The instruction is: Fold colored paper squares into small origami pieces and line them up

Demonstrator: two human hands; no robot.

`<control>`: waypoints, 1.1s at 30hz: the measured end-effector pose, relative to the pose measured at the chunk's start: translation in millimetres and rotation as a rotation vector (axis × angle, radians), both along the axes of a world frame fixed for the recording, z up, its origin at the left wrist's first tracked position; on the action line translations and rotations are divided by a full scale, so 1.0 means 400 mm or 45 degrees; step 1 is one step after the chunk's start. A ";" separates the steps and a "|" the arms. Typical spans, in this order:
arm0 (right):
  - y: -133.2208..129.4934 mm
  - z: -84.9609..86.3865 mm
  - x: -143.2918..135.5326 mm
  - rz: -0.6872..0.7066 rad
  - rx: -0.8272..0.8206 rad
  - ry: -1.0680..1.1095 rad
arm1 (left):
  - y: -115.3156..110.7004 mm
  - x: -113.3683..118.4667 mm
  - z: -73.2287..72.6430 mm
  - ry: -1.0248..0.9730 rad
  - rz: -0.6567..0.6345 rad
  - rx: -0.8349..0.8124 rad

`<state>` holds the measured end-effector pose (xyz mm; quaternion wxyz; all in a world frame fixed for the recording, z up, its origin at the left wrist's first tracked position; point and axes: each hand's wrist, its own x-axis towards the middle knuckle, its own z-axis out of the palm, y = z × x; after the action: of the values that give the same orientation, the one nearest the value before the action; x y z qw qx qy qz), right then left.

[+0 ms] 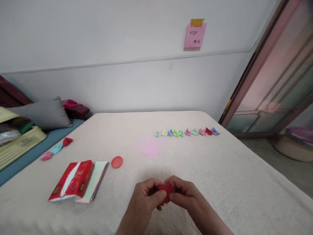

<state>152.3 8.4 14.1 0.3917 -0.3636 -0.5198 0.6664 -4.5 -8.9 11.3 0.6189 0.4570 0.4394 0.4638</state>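
Observation:
Close to me, a small piece of folded red paper point(167, 190) is pinched between both hands above the table cover. My left hand point(148, 196) grips its left side, thumb in front and fingers behind. On its right side, my right hand point(183, 193) holds it between thumb and fingertips. Much of the paper is hidden by the fingers, so its full shape cannot be made out. Beyond the hands lies a flat sheet of pink paper point(149, 148).
A red packet point(75, 179) lies on a stack of coloured paper point(94, 182) at left, beside a red round lid point(117, 162). Several small folded papers point(181, 133) form a row at the back right. Three folded pieces point(57, 148) sit along the left edge.

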 end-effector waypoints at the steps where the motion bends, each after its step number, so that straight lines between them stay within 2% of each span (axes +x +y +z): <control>1: 0.000 -0.004 -0.003 -0.030 -0.019 -0.006 | 0.001 0.003 -0.001 0.029 0.018 0.010; 6: 0.000 -0.017 -0.015 -0.212 -0.082 0.019 | 0.005 0.011 -0.007 0.038 0.244 -0.019; 12: -0.010 -0.029 -0.037 -0.379 -0.058 0.168 | 0.001 0.018 -0.032 -0.120 0.347 0.010; 16: -0.017 -0.037 -0.047 -0.391 -0.026 0.235 | -0.003 0.021 -0.030 -0.173 0.325 0.066; 21: -0.021 -0.042 -0.047 -0.388 -0.003 0.268 | -0.007 0.015 -0.002 -0.248 0.272 0.054; 27: -0.026 -0.043 -0.036 -0.406 0.257 0.150 | -0.013 0.016 0.003 -0.241 0.237 0.094; 33: -0.024 -0.029 -0.011 -0.319 0.722 -0.127 | -0.013 0.010 -0.011 -0.169 0.177 0.176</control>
<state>147.9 -1.2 2.7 0.5306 -0.3334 -0.6548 0.4226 -0.5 -14.3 6.9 0.5801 0.4352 0.3950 0.5639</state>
